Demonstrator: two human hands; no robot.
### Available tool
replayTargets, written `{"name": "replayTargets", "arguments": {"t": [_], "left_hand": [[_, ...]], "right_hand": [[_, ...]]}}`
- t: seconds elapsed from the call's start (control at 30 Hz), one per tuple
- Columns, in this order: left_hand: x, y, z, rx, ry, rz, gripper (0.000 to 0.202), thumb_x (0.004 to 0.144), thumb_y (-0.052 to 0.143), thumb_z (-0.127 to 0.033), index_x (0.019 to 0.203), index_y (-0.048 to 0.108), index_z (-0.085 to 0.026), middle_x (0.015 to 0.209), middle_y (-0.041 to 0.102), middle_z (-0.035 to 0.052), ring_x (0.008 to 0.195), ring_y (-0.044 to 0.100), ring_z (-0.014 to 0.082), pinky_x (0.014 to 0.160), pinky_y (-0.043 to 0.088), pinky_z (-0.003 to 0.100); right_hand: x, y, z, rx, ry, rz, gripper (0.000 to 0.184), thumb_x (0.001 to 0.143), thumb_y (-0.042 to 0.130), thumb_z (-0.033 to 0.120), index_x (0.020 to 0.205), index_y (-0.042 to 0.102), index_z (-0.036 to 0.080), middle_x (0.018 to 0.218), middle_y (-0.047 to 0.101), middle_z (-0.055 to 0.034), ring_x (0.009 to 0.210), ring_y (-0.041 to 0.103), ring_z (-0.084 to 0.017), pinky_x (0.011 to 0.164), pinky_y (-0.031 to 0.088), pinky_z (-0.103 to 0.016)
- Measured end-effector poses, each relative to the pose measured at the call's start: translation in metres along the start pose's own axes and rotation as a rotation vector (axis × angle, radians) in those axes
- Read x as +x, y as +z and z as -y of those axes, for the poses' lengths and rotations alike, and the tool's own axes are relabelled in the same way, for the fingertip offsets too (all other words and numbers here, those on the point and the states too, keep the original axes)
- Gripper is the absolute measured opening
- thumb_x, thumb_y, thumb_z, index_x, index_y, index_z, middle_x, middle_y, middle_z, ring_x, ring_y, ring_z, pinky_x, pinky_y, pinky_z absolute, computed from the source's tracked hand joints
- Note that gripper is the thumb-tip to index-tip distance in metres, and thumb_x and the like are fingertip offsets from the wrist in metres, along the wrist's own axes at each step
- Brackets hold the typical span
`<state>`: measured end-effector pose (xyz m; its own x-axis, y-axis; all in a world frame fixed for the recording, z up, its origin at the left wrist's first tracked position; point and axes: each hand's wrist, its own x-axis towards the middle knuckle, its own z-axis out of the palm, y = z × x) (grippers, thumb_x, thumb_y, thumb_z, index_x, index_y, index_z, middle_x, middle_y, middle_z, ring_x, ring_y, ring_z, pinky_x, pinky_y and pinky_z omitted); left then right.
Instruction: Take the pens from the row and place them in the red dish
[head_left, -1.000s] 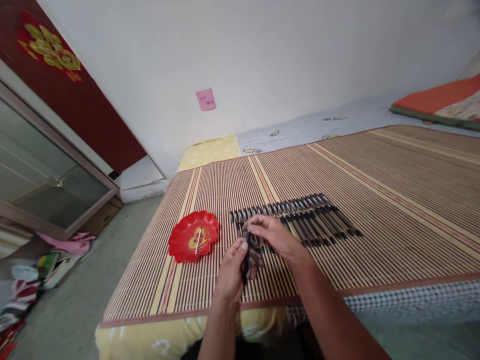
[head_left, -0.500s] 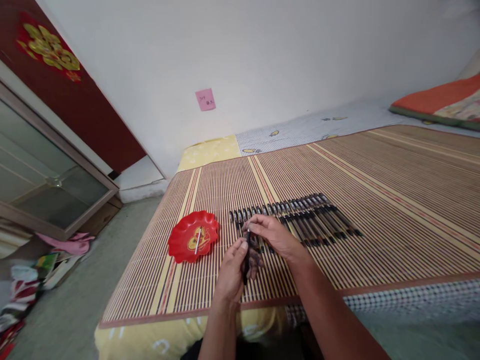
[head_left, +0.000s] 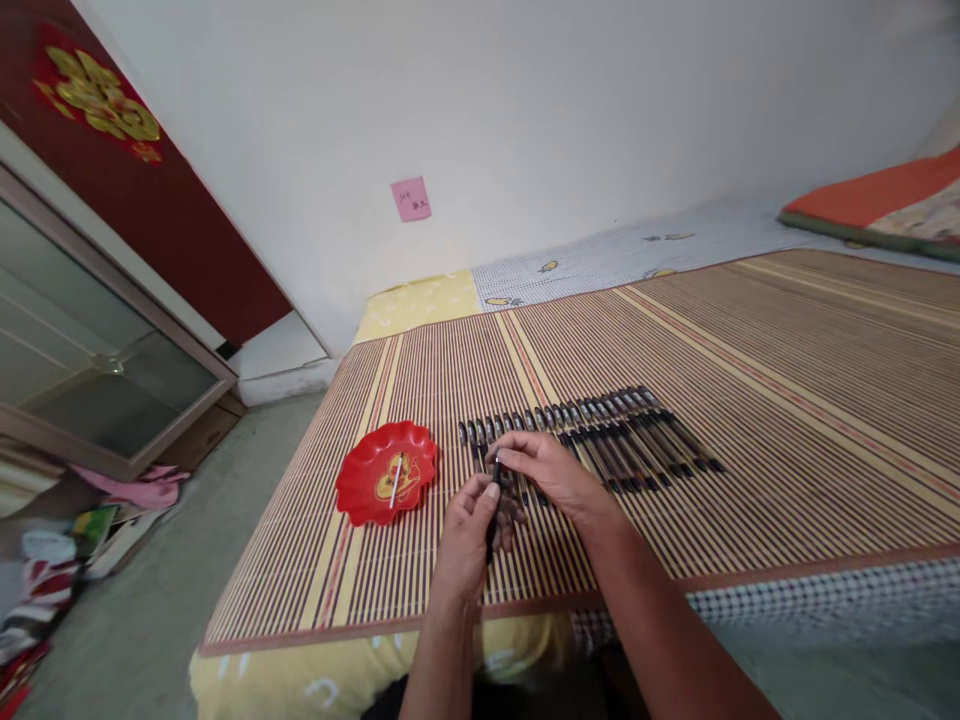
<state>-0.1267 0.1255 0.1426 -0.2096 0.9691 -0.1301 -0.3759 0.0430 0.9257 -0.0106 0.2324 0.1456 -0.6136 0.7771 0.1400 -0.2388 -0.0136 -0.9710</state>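
Observation:
My left hand (head_left: 463,535) is closed round a black pen (head_left: 492,520), held upright over the striped bamboo mat (head_left: 750,400). My right hand (head_left: 544,470) pinches the top end of that same pen with thumb and fingers. Just behind my hands lies a row of several black pens (head_left: 600,435), side by side on the mat. To the left of my hands sits a red scalloped plate (head_left: 367,490) with one thin white stick (head_left: 395,479) lying in it.
The mat covers a bed against a white wall with a pink sticky note (head_left: 411,198). An orange pillow (head_left: 877,205) lies at the far right. A glass-fronted cabinet (head_left: 90,360) and clutter on the floor (head_left: 67,540) stand to the left.
My left hand has shifted slightly upward and closer to my right hand around the pen. Otherwise the scene is the same.

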Motion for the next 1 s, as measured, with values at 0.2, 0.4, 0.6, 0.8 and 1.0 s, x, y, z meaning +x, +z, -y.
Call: {"name": "replayTargets", "arguments": {"t": [0.2, 0.4, 0.6, 0.8, 1.0], "left_hand": [[0.001, 0.000, -0.001, 0.043, 0.038, -0.041, 0.039, 0.075, 0.078, -0.048, 0.088, 0.060, -0.015, 0.066, 0.069, 0.0015, 0.039, 0.047, 0.0047, 0.040, 0.029, 0.016], [0.001, 0.002, -0.003, 0.056, 0.067, -0.088, 0.036, 0.073, 0.080, -0.044, 0.083, 0.060, -0.014, 0.070, 0.072, 0.0035, 0.041, 0.053, 0.0063, 0.042, 0.037, 0.017], [0.001, 0.005, -0.001, 0.176, 0.147, -0.149, 0.035, 0.074, 0.078, -0.044, 0.080, 0.059, -0.016, 0.063, 0.067, 0.0007, 0.043, 0.057, 0.0102, 0.045, 0.045, 0.020], [0.002, 0.000, -0.003, 0.395, 0.288, -0.240, 0.022, 0.081, 0.070, -0.037, 0.081, 0.060, -0.017, 0.064, 0.064, -0.0011, 0.054, 0.063, 0.0127, 0.052, 0.052, 0.022], [0.005, -0.045, -0.033, 0.261, 0.343, -0.463, 0.027, 0.083, 0.069, -0.039, 0.094, 0.060, -0.016, 0.073, 0.071, 0.0020, 0.054, 0.067, 0.0144, 0.049, 0.048, 0.021]], "right_hand": [[0.000, 0.002, 0.001, -0.026, 0.010, -0.024, 0.025, 0.079, 0.072, 0.044, 0.086, 0.073, 0.020, 0.080, 0.067, -0.0008, 0.077, 0.059, -0.016, 0.078, 0.045, -0.031], [0.000, 0.004, 0.003, -0.070, 0.004, -0.033, 0.021, 0.080, 0.070, 0.041, 0.085, 0.072, 0.020, 0.080, 0.066, -0.0007, 0.076, 0.058, -0.016, 0.079, 0.045, -0.031], [0.003, 0.005, -0.002, -0.103, -0.021, -0.050, 0.020, 0.079, 0.069, 0.039, 0.083, 0.070, 0.019, 0.079, 0.065, -0.0003, 0.077, 0.058, -0.016, 0.076, 0.044, -0.030], [0.005, 0.008, -0.012, -0.108, -0.039, -0.100, 0.022, 0.082, 0.066, 0.041, 0.082, 0.069, 0.020, 0.077, 0.064, 0.0004, 0.074, 0.060, -0.016, 0.075, 0.047, -0.029], [0.016, 0.004, -0.012, -0.525, -0.145, -0.224, 0.025, 0.092, 0.052, 0.028, 0.105, 0.072, 0.019, 0.106, 0.071, -0.0092, 0.100, 0.065, -0.022, 0.093, 0.047, -0.036]]}}
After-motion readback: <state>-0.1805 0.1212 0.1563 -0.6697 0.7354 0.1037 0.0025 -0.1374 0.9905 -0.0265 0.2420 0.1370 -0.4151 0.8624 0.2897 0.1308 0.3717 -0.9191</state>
